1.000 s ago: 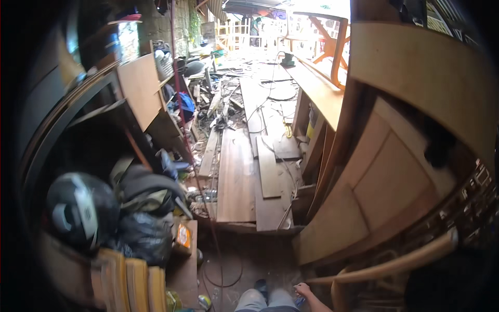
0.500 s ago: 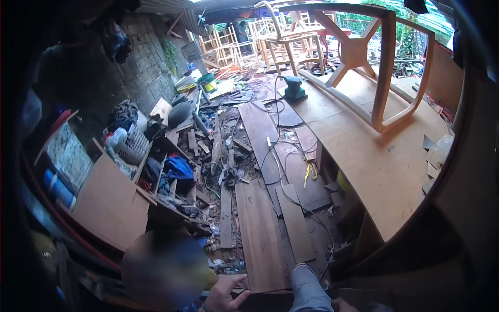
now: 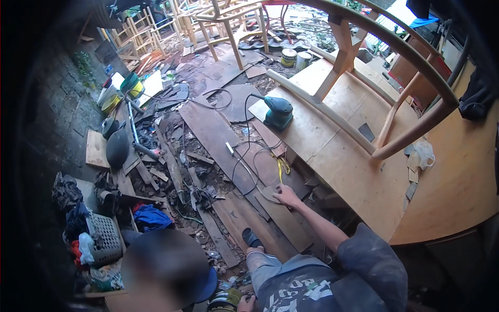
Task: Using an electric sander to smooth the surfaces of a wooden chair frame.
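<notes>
My right arm reaches forward over the floor boards, and my right hand (image 3: 285, 195) is low above a narrow plank (image 3: 288, 223). Its fingers are closed. A thin dark cord (image 3: 249, 177) and a yellow strap (image 3: 281, 167) run close to it; which of them it grips, if any, I cannot make out. My left hand (image 3: 247, 303) shows only in part at the lower edge, beside a round black and yellow object (image 3: 227, 300). A green electric sander (image 3: 279, 112) stands on the workbench (image 3: 332, 151). Next to it an unfinished wooden chair frame (image 3: 343, 57) lies tipped over.
Scrap wood (image 3: 169, 161) and rubbish cover the ground on the left. A grey plastic basket (image 3: 106, 239) holds cloth. Buckets (image 3: 132, 86) and tins (image 3: 288, 57) stand further back, near stacked wooden chairs (image 3: 231, 31). A blurred round patch hides part of the lower left.
The view has turned down and to the right. My right hand has moved from the lower edge out to the plank. The left hand, spread before, is now lower and partly hidden.
</notes>
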The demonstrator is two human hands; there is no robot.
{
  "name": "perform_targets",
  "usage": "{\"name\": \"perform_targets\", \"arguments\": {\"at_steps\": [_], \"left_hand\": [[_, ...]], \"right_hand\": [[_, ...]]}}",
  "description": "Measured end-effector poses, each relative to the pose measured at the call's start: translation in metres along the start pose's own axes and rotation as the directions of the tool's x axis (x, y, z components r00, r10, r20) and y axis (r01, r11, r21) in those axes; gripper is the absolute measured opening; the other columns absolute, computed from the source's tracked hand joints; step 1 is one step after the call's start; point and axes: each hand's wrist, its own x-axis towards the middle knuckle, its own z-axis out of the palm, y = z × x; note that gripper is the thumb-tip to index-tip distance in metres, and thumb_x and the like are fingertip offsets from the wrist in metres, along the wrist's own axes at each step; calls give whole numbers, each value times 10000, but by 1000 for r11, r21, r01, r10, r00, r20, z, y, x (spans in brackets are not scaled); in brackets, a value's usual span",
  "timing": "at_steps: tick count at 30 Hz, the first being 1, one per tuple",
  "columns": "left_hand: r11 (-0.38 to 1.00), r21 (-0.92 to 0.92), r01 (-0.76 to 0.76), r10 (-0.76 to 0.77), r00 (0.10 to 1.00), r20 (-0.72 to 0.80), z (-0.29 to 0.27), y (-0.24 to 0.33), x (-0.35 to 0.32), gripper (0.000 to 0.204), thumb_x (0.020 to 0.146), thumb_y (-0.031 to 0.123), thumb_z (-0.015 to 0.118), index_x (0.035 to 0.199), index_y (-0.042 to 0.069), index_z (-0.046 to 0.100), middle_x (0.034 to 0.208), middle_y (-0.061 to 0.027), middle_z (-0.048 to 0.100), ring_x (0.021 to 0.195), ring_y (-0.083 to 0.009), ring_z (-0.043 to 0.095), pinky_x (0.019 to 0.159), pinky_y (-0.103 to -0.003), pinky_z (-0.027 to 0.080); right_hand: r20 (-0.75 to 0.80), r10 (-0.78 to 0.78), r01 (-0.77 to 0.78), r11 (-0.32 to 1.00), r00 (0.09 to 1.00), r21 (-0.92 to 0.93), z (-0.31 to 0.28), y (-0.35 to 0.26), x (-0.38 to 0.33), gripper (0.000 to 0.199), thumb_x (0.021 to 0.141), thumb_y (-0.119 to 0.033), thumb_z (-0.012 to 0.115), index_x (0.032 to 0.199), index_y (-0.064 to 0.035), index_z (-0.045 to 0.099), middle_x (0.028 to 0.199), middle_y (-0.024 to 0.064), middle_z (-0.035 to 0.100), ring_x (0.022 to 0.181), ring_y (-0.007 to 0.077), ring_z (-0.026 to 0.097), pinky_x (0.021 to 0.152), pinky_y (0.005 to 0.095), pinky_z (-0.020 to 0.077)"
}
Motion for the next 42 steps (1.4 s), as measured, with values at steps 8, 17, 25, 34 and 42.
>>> {"name": "perform_targets", "arguments": {"at_steps": [8,17,25,34,42], "left_hand": [[823,482,-299,418,895,-157,-314,201,125,649,916,501,629,1319,-2,558,1192,-285,656,1090,-449,639,935,-494,500],[569,588,-575,778,609,-158,-534,483,194,497,968,278,643,1342,-33,543,1036,-192,680,901,-312,672,818,-403,527],[543,280,-792,764,604,226,-472,657,152,375,993,215,653,1304,16,588,983,-81,702,874,-141,652,796,-287,530],[-149,536,-831,988,-98,122,-481,879,54,312,976,99,639,1279,28,634,1083,-122,723,945,-205,683,851,-348,541],[-704,301,-643,701,-564,436,-481,995,-105,569,980,397,597,1348,-35,558,1272,-188,654,1167,-296,629,1063,-474,456]], "right_hand": [[-417,649,-74,590,636,804,-107,-226,149,1006,741,-445,815,1452,-43,229,1248,249,458,970,253,606,721,434,563],[-280,959,-230,284,51,931,-156,-249,241,936,676,-401,863,1383,-123,316,1269,266,372,1145,454,537,940,517,519],[-583,784,-333,619,211,711,-144,-231,227,800,627,-396,831,1231,-125,382,1155,213,460,1028,401,567,841,531,506],[-295,954,-259,296,47,919,-156,-264,227,935,677,-455,854,1335,-127,276,1195,244,421,1078,425,530,882,518,490],[-293,955,-122,286,-42,950,-142,-260,250,902,690,-420,849,1334,-107,302,1191,247,413,1072,425,518,877,523,473]]}}
